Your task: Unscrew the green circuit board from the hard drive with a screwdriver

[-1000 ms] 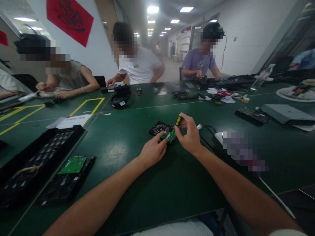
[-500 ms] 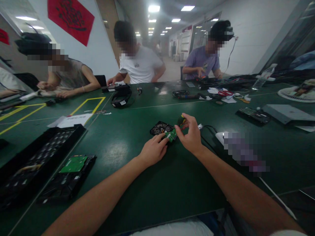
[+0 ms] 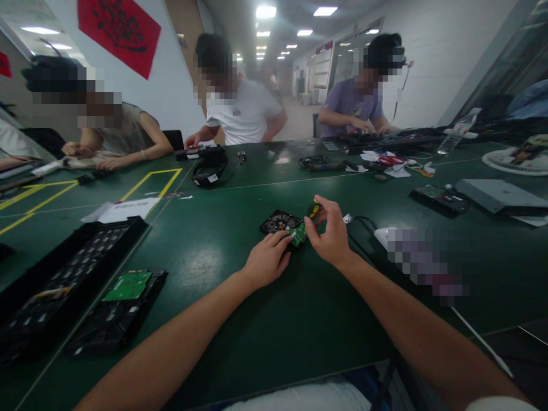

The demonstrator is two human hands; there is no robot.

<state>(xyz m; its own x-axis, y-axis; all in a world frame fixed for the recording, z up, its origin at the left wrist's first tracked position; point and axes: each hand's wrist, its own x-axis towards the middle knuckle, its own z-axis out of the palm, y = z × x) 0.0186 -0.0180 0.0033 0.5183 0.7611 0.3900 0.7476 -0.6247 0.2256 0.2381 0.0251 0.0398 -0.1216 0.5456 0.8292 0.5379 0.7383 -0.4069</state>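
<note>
On the green table ahead of me lies a hard drive point(image 3: 277, 220), black with a green circuit board point(image 3: 297, 235) at its near right end. My left hand point(image 3: 268, 258) holds it at the near side, fingertips pressed on the board's edge and thumb tucked low. Pinched between the thumb and fingers of my right hand point(image 3: 331, 231) is a screwdriver point(image 3: 315, 209) with a black and yellow handle. It stands over the board, tilted; its tip is hidden by the hand and too small to make out.
At left lie a long black tray point(image 3: 64, 274) and another drive with a green board point(image 3: 128, 285). A white power strip point(image 3: 385, 235) with a cable is at right. Further right are a drive point(image 3: 439, 200), a grey box point(image 3: 500, 197) and a bottle point(image 3: 459, 132). Several people sit opposite.
The screwdriver handle has turned slightly in my right hand, showing more yellow. My left hand stays on the hard drive. The person in purple has brought their hands closer together.
</note>
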